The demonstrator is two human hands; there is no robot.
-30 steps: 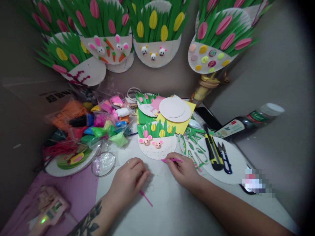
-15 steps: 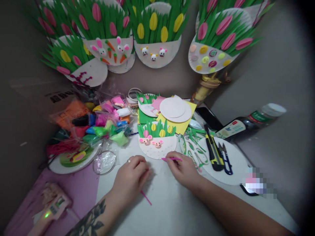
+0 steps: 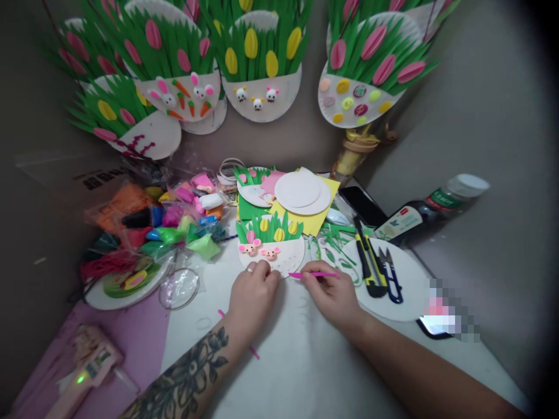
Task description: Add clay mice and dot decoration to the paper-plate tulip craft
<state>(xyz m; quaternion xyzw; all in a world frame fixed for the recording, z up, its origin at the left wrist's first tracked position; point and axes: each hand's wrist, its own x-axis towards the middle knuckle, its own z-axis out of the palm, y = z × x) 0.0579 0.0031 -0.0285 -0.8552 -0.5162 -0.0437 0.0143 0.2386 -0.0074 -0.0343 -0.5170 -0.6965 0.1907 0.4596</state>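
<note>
My right hand [image 3: 329, 288] is closed round a thin pink clay modelling tool [image 3: 321, 274], whose pointed tip reaches left to the lower rim of a decorated paper plate [image 3: 283, 262]. My left hand [image 3: 255, 291], wearing a ring, has its fingers bent together over the plate's lower edge; its fingertips are partly hidden. On the plate sit two pink clay mouse heads [image 3: 270, 253], below green paper grass [image 3: 290, 226] with yellow and pink tulips. A pink strip [image 3: 253, 352] lies on the table, partly covered by my left forearm.
Bagged coloured clay [image 3: 174, 218] is heaped at left, above a glue gun [image 3: 94, 358] with a lit green light. To the right, a cutter knife [image 3: 371, 267] and thread snips [image 3: 391, 276] rest on a white plate [image 3: 413, 291]. A dark bottle [image 3: 432, 209] stands behind. Finished plates [image 3: 262, 93] hang above.
My left hand has moved forward onto the plate's lower edge. My right hand still holds the pink tool, now turned slightly. The whole view has shifted a little.
</note>
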